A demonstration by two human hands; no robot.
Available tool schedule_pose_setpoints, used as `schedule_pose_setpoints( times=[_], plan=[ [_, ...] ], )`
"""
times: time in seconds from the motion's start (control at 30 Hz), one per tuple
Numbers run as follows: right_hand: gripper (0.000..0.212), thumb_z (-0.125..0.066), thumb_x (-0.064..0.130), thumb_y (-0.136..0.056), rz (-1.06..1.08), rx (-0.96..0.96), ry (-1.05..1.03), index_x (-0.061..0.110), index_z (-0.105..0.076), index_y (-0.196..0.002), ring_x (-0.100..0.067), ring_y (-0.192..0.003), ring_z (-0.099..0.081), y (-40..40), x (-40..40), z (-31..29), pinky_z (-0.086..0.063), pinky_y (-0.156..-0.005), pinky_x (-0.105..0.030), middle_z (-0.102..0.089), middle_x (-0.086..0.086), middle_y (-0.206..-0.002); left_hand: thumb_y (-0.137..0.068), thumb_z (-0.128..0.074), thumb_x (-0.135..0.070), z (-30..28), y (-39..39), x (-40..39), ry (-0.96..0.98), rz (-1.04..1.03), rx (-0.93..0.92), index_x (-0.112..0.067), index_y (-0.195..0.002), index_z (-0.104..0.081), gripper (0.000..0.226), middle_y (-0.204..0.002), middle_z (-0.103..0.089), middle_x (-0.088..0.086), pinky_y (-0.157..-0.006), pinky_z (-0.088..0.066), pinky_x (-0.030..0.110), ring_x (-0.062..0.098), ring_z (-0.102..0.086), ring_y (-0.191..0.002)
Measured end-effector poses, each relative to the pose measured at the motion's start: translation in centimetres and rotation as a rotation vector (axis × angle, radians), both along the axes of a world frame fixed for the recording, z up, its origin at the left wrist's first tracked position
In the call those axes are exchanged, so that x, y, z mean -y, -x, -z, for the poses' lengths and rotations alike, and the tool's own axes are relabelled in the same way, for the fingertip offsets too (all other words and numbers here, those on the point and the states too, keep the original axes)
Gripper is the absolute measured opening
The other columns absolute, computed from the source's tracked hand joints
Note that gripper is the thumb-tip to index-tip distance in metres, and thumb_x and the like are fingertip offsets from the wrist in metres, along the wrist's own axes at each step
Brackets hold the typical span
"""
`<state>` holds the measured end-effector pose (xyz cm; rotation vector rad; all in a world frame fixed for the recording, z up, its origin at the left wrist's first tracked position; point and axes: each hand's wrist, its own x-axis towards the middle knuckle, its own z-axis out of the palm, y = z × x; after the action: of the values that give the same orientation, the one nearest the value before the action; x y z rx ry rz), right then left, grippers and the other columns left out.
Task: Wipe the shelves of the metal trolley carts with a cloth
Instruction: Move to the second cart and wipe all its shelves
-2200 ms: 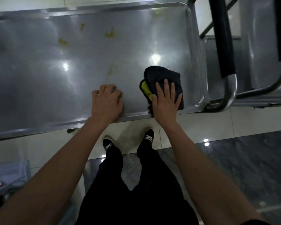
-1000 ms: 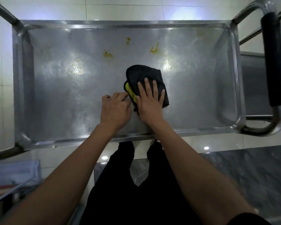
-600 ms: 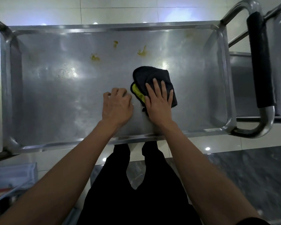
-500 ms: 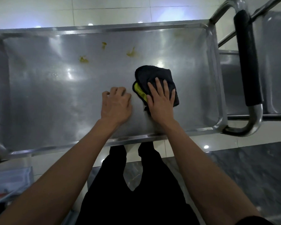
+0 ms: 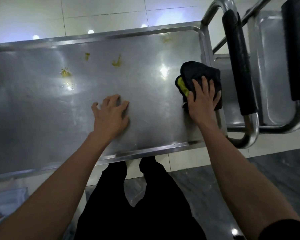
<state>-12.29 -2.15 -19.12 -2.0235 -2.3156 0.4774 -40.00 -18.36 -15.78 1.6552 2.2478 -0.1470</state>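
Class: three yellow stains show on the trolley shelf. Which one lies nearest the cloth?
The right-hand yellow stain, the curled smear. It lies closest to the cloth under the right hand; the other two sit further left.

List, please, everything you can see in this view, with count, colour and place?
Trolley shelf: one, silver, centre.
Stains: three clear, yellow, far part of the shelf.
Cloth: one, black with yellow, right end of the shelf.
Padded handles: two, black, right.
Second trolley: one, silver, far right.
Floor: pale tiles, darker at the near right.
Left hand: fingers spread, resting on the shelf.
Right hand: pressing the cloth.
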Motion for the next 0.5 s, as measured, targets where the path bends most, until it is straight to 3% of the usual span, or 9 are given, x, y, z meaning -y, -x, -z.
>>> schedule_pose_setpoints(
  times=[0.23,0.5],
  plan=[
    [0.055,-0.034,0.041,-0.100,-0.070,-0.010,0.006,0.030,-0.035,-0.154,-0.027,-0.154,-0.005,7.0,2.0,0.7,0.000,-0.121,-0.058,-0.017,-0.001,-0.166,-0.091,-0.054,-0.050,0.0,1.1,-0.1,0.041,0.056,0.025,-0.036,-0.144,-0.047,0.056,-0.155,-0.033,0.002,-0.111,-0.018,0.061,0.029,-0.029,-0.140],
    [0.054,-0.035,0.042,-0.102,-0.205,0.014,0.005,0.031,-0.034,-0.154,-0.027,-0.154,-0.006,17.0,6.6,0.7,-0.003,-0.120,-0.059,-0.017,0.000,-0.167,-0.094,-0.050,-0.035,0.0,6.2,3.0,-0.076,-0.059,0.022,-0.020,-0.126,-0.063,0.038,-0.146,-0.046,0.000,-0.106,-0.027,0.053,0.025,-0.040,-0.133]
  ],
)
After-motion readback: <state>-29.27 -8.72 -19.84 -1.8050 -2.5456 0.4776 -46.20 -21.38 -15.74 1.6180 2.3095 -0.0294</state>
